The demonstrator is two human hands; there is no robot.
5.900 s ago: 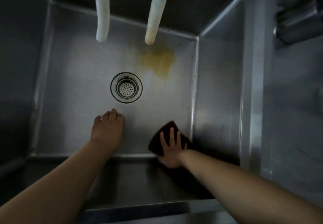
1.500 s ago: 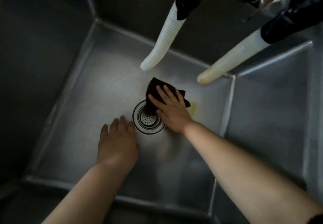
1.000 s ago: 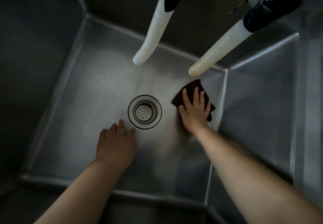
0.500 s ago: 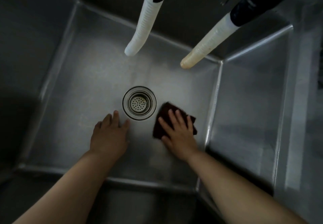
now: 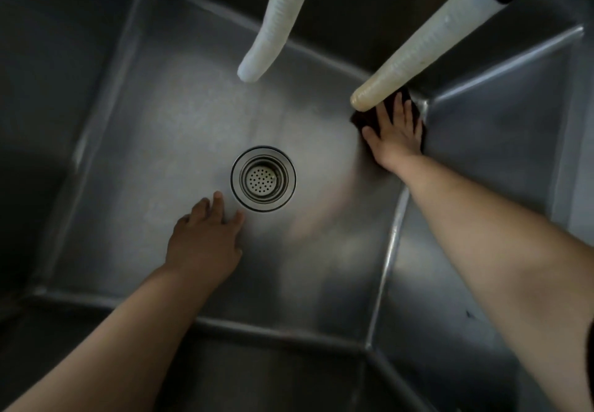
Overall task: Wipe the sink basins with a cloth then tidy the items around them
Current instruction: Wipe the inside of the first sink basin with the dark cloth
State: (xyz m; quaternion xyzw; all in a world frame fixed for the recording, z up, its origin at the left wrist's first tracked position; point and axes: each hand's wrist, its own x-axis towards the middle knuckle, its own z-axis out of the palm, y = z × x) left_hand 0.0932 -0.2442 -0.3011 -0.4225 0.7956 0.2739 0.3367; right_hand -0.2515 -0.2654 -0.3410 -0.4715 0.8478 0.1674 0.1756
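I look down into a deep stainless steel sink basin (image 5: 167,141). My right hand (image 5: 393,136) presses a dark maroon cloth (image 5: 361,120) flat against the floor in the far right corner; most of the cloth is hidden under the palm and fingers. My left hand (image 5: 205,244) rests flat on the basin floor just left of and below the round drain strainer (image 5: 263,179), fingers spread, holding nothing.
Two white ribbed tap hoses hang over the basin: the left hose (image 5: 273,29) ends above the middle, the right hose (image 5: 424,48) ends just above the cloth. Steel walls enclose the floor on all sides, with the right wall (image 5: 488,141) close to my right hand.
My right hand has slid the cloth from beside the drain up into the far right corner. The yellow stain seen earlier no longer shows. My left hand has stayed by the drain.
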